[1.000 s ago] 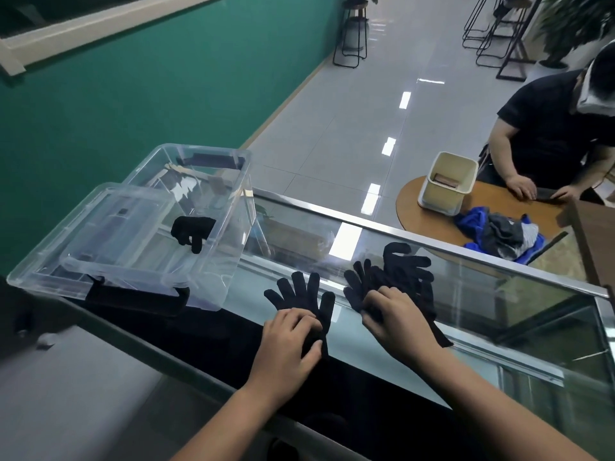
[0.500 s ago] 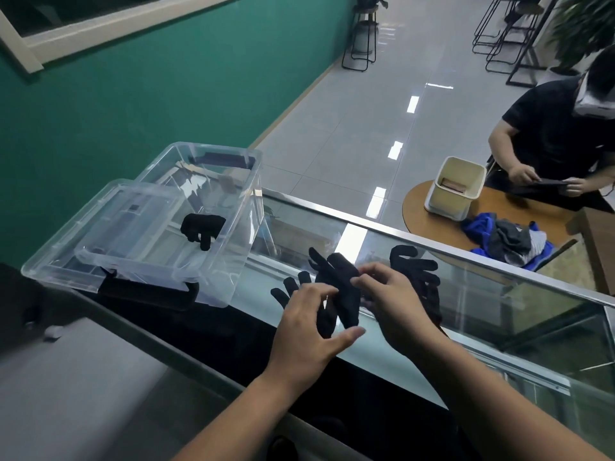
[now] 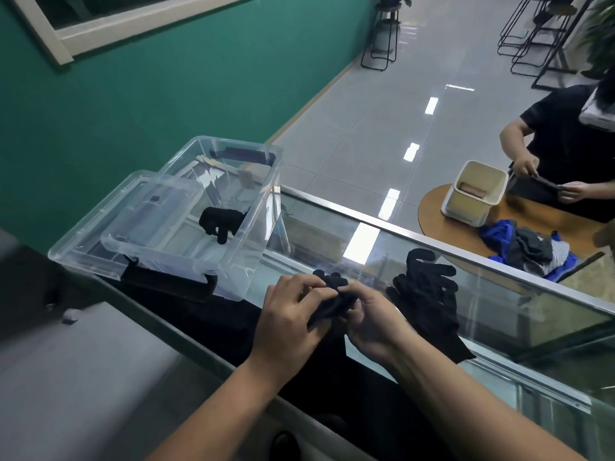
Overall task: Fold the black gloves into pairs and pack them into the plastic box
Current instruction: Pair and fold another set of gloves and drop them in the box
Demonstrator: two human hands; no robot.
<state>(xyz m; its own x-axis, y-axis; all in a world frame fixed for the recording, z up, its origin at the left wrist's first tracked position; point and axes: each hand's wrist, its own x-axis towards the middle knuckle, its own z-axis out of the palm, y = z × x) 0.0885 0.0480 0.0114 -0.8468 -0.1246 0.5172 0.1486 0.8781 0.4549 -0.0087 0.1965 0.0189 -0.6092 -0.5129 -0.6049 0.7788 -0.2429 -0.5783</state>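
My left hand (image 3: 287, 319) and my right hand (image 3: 372, 324) both grip a bunched pair of black gloves (image 3: 331, 296) just above the glass counter (image 3: 366, 241). Most of that pair is hidden between my fingers. To the right, more black gloves (image 3: 424, 294) lie flat on the glass, fingers spread. A clear plastic box (image 3: 229, 181) stands at the left of the counter with one folded black glove bundle (image 3: 221, 221) inside. Its clear lid (image 3: 126, 224) leans across the box's near side.
A green wall runs along the left. Beyond the counter a person sits at a round wooden table (image 3: 519, 217) with a cream bin (image 3: 474, 193) and a pile of blue and grey cloth (image 3: 529, 249). Bar stools (image 3: 382, 34) stand far back.
My hands lifted two flat gloves off the glass, brought them together and bunched them into one bundle. The other gloves and the box stayed put.
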